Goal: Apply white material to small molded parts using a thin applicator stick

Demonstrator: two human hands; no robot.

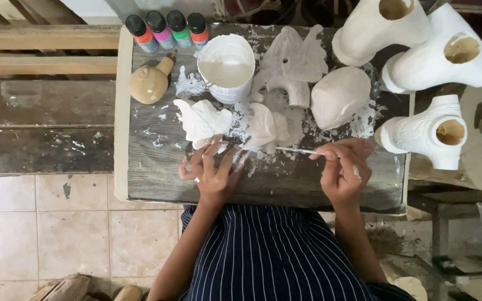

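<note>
Floor: pale square tiles w/ dark grout, a few stains. Small wooden work table, grey weathered top w/ white splatters, light edge strip on its left side. Beside it at left, a dark plank bench, also speckled white. Behind that, pale wooden beams running horiz. Metal-frame stand at right, partly in shadow. Scrap wood pieces on floor near bottom edge. Light soft, even, daylight-like.
</note>
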